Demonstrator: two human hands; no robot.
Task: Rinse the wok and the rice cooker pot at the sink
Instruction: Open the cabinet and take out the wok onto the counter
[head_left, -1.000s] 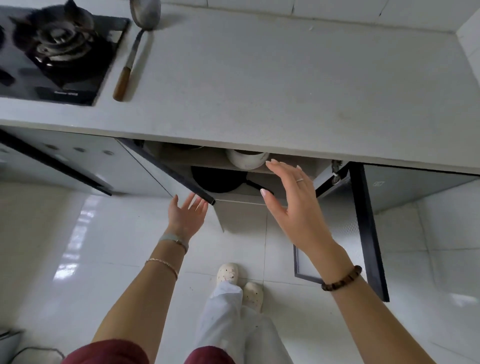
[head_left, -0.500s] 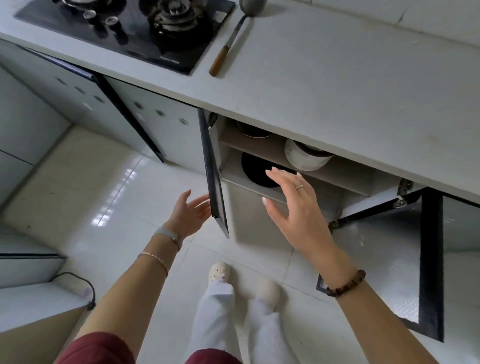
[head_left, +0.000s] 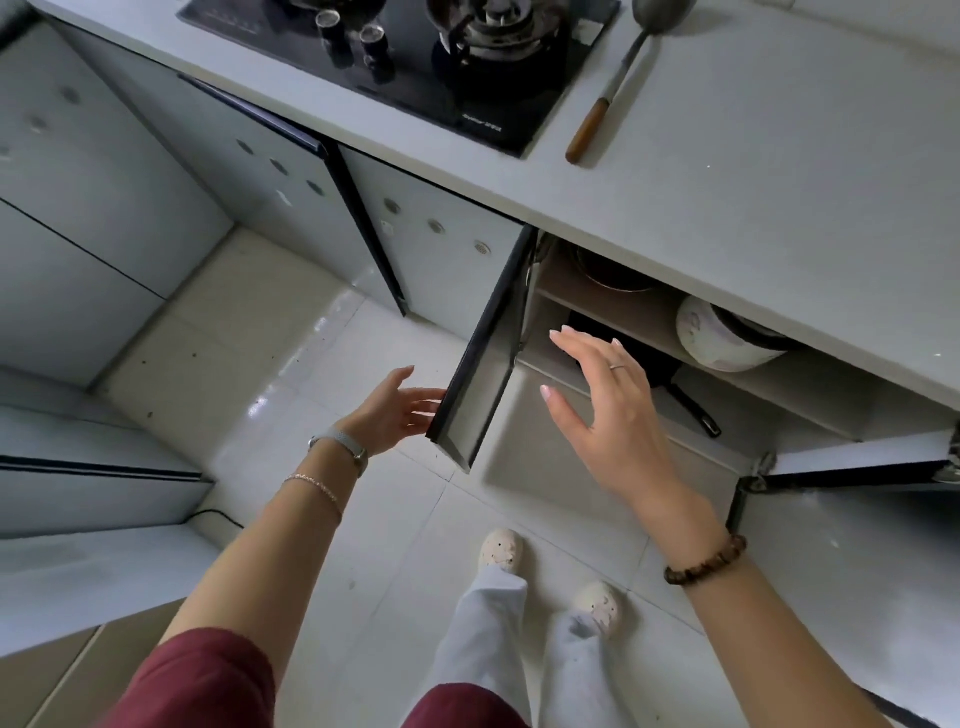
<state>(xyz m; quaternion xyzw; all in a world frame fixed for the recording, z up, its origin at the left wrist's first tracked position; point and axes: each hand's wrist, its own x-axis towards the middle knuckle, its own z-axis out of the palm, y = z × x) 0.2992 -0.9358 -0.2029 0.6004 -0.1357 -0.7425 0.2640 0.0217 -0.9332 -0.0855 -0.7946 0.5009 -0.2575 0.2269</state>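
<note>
Head view: I see both hands open, fingers relaxed. My left hand (head_left: 393, 410) is just beside the open cabinet door (head_left: 485, 364). My right hand (head_left: 605, 402) hovers before the black wok (head_left: 662, 366) on the lower shelf, and the white rice cooker pot (head_left: 727, 340) lies on the upper shelf.

One mark, not legible
A short line of small white print sits on the black glass hob (head_left: 480, 123) near its front right corner, too small and blurred to read.

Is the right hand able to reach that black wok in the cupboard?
Probably yes. The cupboard door stands open, and the open right hand hovers just in front of the wok, with nothing between them.
</note>
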